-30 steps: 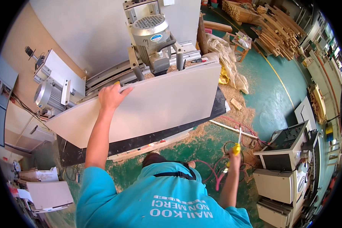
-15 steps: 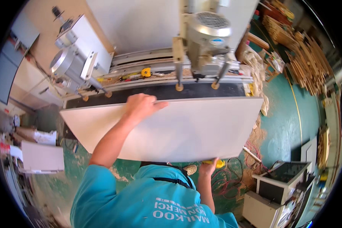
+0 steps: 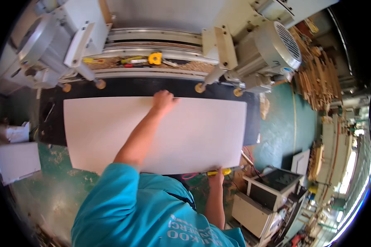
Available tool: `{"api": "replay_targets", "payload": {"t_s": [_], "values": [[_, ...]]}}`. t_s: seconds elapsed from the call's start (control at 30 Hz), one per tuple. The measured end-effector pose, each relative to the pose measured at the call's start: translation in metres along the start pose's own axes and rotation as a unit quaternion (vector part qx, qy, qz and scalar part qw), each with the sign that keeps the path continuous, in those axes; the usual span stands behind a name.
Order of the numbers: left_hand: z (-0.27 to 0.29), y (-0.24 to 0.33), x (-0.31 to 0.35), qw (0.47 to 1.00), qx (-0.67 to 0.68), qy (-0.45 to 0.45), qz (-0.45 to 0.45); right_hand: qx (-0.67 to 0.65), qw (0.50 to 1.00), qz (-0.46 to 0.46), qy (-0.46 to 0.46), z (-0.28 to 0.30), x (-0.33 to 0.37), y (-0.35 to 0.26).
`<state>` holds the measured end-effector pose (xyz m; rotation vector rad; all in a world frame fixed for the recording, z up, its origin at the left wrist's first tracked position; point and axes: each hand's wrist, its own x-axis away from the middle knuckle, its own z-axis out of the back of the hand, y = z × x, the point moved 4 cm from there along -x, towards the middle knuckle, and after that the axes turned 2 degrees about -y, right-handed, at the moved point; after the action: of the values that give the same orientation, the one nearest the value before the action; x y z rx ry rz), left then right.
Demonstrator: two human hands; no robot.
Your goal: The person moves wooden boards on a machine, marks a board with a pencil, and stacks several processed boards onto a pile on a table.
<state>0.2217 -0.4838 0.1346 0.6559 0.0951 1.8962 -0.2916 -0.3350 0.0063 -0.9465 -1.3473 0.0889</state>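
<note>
A large white board (image 3: 202, 136) lies across the black bed of the machine, its near edge close to my body. My left hand (image 3: 164, 101) grips the board's far edge near the middle, fingers curled at the rim and mostly hidden. Low on the right, my right hand (image 3: 217, 176) is closed round a yellow hand tool (image 3: 223, 171) with a grey tip pointing right. A red hose or cord loops from the tool's left end. The tool is beside the board's near edge; whether it touches the board I cannot tell.
Two motor heads (image 3: 257, 53) with paired drill spindles stand beyond the board. A yellow tape measure (image 3: 155, 58) and small tools lie in a sawdust-covered channel. A white-framed cabinet (image 3: 272, 181) stands at right; stacked wood strips (image 3: 317, 82) are farther back. A white panel (image 3: 18, 160) is at left.
The board has come down from a tilt to lie flatter on the bed, shifted left relative to the motor heads. My right hand's yellow tool now shows clearly. The view has turned and moved closer.
</note>
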Motion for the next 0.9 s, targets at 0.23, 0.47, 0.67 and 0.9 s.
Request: {"api": "replay_targets", "payload": {"t_s": [0.23,0.47,0.67,0.9], "values": [[-0.079,-0.062,0.083,0.951,-0.032,0.278,-0.132,0.477,0.868,0.116,-0.076,-0.006,0.107,-0.100],[-0.078,-0.063,0.099,0.950,0.012,0.288,-0.117,0.452,0.854,0.151,-0.211,-0.078,0.107,-0.144],[-0.141,-0.123,0.199,0.933,0.024,0.356,-0.041,0.665,0.534,0.015,-0.522,-0.162,0.170,-0.067],[-0.188,-0.260,0.446,0.784,0.114,0.363,0.491,0.673,0.445,0.030,-0.590,-0.180,0.180,0.075]]}}
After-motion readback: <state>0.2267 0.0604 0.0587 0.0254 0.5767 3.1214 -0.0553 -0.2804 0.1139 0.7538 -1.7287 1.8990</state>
